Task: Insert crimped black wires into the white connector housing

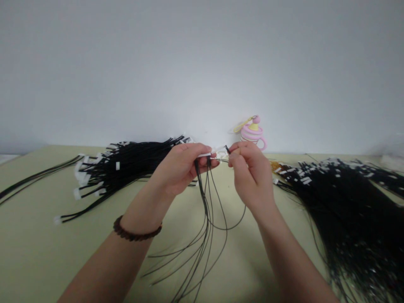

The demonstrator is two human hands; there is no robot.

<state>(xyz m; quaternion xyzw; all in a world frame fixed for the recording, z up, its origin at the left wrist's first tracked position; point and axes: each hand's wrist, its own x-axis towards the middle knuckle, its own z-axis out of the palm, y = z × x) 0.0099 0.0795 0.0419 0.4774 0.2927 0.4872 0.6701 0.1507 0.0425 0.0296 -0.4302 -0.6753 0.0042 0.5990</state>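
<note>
My left hand (pixel 176 168), with a dark beaded bracelet (pixel 137 235) on its wrist, pinches a white connector (pixel 204 155) between thumb and fingers. Several thin black wires (pixel 205 206) hang from the connector and fan out over the table below. Just to the right, my right hand (pixel 252 174) is closed, thumb against fingers, on the end of a black wire (pixel 227 149). This wire end tilts up close to the connector; blur hides whether they touch. One wire loops down beneath my right hand.
A pile of black cables with white connectors (pixel 132 162) lies at the left of the pale table (pixel 38 252). A larger heap of black wires (pixel 347 206) covers the right. Against the wall stands a pink cup-shaped keychain (pixel 251 134).
</note>
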